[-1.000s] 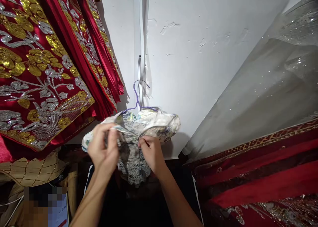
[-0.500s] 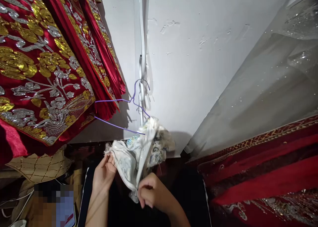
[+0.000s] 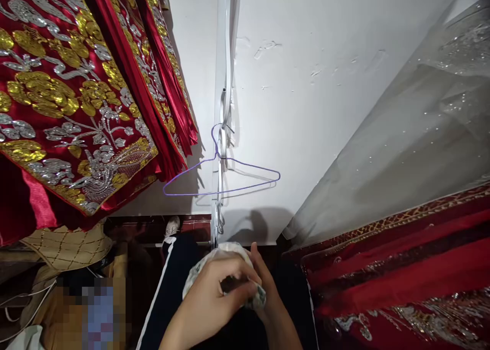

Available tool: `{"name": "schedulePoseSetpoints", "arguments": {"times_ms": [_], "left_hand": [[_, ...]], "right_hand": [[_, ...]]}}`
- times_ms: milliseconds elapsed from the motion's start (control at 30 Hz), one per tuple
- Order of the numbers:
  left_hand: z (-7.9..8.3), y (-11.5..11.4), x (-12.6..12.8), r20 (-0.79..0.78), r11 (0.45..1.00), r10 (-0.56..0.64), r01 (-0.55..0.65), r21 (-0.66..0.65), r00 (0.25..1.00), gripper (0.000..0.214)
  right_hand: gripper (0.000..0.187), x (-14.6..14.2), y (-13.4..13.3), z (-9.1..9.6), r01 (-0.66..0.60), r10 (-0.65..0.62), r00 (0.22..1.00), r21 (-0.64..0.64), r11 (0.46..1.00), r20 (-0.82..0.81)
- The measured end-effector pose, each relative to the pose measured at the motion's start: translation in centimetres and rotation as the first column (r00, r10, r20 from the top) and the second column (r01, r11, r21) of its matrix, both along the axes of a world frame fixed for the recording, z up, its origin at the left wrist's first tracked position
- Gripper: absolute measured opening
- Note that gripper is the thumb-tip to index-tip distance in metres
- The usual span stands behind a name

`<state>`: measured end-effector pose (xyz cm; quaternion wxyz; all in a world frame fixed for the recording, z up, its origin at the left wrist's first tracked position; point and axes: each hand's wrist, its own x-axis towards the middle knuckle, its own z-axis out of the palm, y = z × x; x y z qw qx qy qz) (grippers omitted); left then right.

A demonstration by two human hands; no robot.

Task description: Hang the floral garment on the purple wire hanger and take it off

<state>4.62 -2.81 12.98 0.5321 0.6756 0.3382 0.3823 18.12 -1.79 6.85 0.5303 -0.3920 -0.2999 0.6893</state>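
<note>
A pale cloth item with a faint print [image 3: 233, 248], likely a small garment, lies bunched between my two hands, low in front of my lap. My left hand [image 3: 218, 289] reaches across it, with thumb and fingers closed on a fold at the right. Behind and to the right, my right hand [image 3: 266, 278] is against the cloth. One of its digits points up past the edge; its other fingers are hidden. A purple wire hanger [image 3: 222, 192] hangs bare from a white wall fixture [image 3: 225, 59], above and beyond my hands.
Red cloth with gold and silver sequin embroidery [image 3: 84, 100] hangs at the left. Clear plastic sheeting [image 3: 383, 151] and red decorated fabric [image 3: 383, 268] fill the right. A tan quilted item [image 3: 72, 248] and white cables [image 3: 34, 299] lie lower left.
The cloth has come off the hanger and moved down toward my lap. The hanger now hangs level. My left hand has moved right, across the cloth, and my hands have come together.
</note>
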Motion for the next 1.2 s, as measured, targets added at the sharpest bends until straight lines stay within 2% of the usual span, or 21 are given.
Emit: {"name": "schedulePoseSetpoints", "arguments": {"times_ms": [100,167,200,267,333,367,433,467,533,600,667,700,767,800,867,933,1000,1067,1133,1200], "left_hand": [[-0.1,0.9,-0.8,0.021,0.974,0.211,-0.212,0.081,0.977,0.025],[-0.6,2.0,-1.5,0.018,0.947,0.287,-0.286,0.149,0.958,0.041],[-1.0,2.6,-1.9,-0.011,0.952,0.265,-0.260,0.163,0.964,0.044],[-2.0,3.5,-2.8,-0.099,0.988,0.091,-0.077,0.133,0.991,0.046],[-3.2,4.2,-3.9,-0.204,0.991,-0.097,0.114,0.076,0.974,0.048],[-3.9,4.4,-4.6,-0.265,0.984,-0.145,0.166,0.057,0.953,0.046],[-5.1,4.6,-6.2,-0.392,0.982,-0.145,0.182,0.058,0.908,0.041],[-5.5,4.7,-7.2,-0.456,0.984,-0.105,0.157,0.079,0.884,0.039],[-5.7,4.8,-9.2,-0.554,0.985,-0.005,0.099,0.140,0.832,0.039],[-5.1,5.0,-11.0,-0.597,0.978,0.093,0.038,0.203,0.797,0.039],[-3.8,5.2,-12.6,-0.586,0.966,0.174,-0.021,0.258,0.791,0.040],[-3.2,5.3,-13.3,-0.572,0.957,0.211,-0.049,0.285,0.793,0.040],[-2.4,5.6,-14.5,-0.574,0.941,0.264,-0.075,0.330,0.776,0.041],[-2.4,5.7,-15.1,-0.603,0.942,0.273,-0.079,0.328,0.750,0.041],[-2.9,6.2,-16.3,-0.716,0.969,0.231,-0.088,0.232,0.659,0.042],[-3.6,6.9,-17.4,-0.818,0.989,0.146,-0.113,0.100,0.557,0.042],[-3.8,7.8,-18.4,-0.838,0.986,0.153,-0.136,0.095,0.524,0.037],[-2.8,8.7,-18.7,-0.770,0.958,0.285,-0.146,0.247,0.571,0.032],[-0.9,9.6,-18.3,-0.635,0.887,0.439,-0.192,0.420,0.635,0.032],[1.2,10.2,-17.3,-0.515,0.824,0.523,-0.250,0.508,0.679,0.031]], "right_hand": [[0.063,-0.5,-0.6,0.8,-0.061,0.058,0.989,-0.018,0.998,-0.136],[0.054,-0.5,-0.7,1.3,-0.108,0.111,0.992,0.043,0.993,-0.062],[0.047,-0.3,-0.7,1.6,-0.151,0.150,0.989,0.081,0.985,0.014],[0.033,0.6,-0.5,2.2,-0.259,0.228,0.955,0.159,0.953,0.190],[0.020,2.1,-0.4,3.0,-0.375,0.283,0.889,0.220,0.901,0.360],[0.014,3.0,-0.3,3.5,-0.415,0.282,0.849,0.234,0.879,0.447],[0.014,4.8,0.1,4.6,-0.404,0.177,0.777,0.263,0.876,0.604],[0.015,5.6,0.5,5.1,-0.350,0.071,0.748,0.301,0.887,0.660],[0.018,6.6,1.9,6.1,-0.144,-0.219,0.703,0.438,0.888,0.677],[0.035,6.7,4.3,6.5,0.045,-0.440,0.654,0.549,0.835,0.616],[0.050,5.9,7.6,6.1,0.089,-0.499,0.630,0.582,0.808,0.596],[0.053,5.2,9.3,5.6,0.051,-0.471,0.633,0.574,0.817,0.615],[0.046,3.7,12.5,4.0,-0.062,-0.382,0.641,0.541,0.839,0.666],[0.038,3.1,13.7,3.1,-0.102,-0.359,0.629,0.532,0.841,0.689],[0.020,2.5,15.2,1.5,-0.138,-0.393,0.562,0.551,0.823,0.728],[0.011,2.9,15.5,0.6,-0.149,-0.469,0.474,0.593,0.791,0.745],[0.016,3.8,14.8,0.5,-0.167,-0.506,0.425,0.615,0.771,0.750],[0.021,4.8,13.8,1.0,-0.180,-0.504,0.427,0.617,0.766,0.751],[0.024,5.3,12.9,1.9,-0.174,-0.495,0.443,0.613,0.771,0.748],[0.024,5.1,12.2,2.6,-0.186,-0.442,0.487,0.583,0.791,0.754]]}}
